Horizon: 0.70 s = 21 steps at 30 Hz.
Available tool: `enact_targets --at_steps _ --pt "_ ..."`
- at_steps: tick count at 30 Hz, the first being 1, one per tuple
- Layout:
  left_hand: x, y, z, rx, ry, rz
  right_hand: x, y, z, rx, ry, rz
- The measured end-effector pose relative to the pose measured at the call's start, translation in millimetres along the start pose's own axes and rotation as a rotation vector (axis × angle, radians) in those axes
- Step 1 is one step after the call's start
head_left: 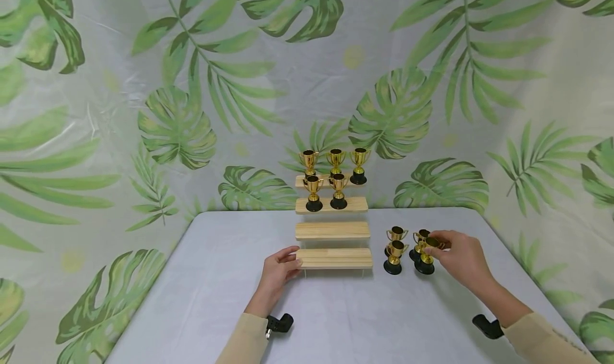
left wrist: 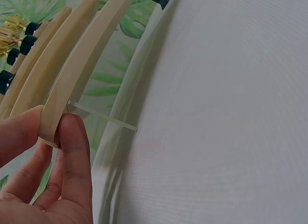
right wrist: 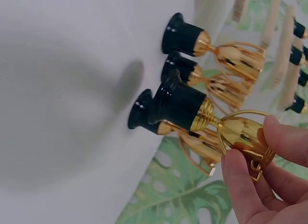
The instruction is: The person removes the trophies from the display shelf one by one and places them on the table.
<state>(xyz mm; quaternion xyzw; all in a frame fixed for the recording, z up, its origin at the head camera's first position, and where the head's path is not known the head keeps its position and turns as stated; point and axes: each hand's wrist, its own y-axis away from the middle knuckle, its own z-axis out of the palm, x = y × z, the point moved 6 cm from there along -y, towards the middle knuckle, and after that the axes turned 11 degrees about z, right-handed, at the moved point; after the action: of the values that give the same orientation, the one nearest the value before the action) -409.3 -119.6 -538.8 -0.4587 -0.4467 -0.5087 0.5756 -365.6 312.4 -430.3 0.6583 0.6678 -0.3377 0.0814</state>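
One small gold plastic trophy cup with a black base [head_left: 426, 257], upright near the table's [head_left: 201, 300] right edge, is pinched at its bowl by the right hand [head_left: 460, 260], while the stepped wooden riser's [head_left: 334, 258] lowest step is gripped at its left end by the left hand [head_left: 277, 274].

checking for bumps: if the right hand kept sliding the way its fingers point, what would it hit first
Probably the two trophies on the table to the left of the trophy that the right hand holds; the lowest wooden step lies beyond.

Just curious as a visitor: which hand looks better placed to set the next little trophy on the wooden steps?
Probably the right hand: its fingers already pinch a gold trophy by the cup. The left hand grips the end of the lowest wooden step.
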Motion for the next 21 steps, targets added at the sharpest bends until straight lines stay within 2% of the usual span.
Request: enact_targets --at_steps 21 --pt "1.0 0.6 -0.8 0.001 -0.019 -0.006 25 4 18 0.016 -0.002 0.013"
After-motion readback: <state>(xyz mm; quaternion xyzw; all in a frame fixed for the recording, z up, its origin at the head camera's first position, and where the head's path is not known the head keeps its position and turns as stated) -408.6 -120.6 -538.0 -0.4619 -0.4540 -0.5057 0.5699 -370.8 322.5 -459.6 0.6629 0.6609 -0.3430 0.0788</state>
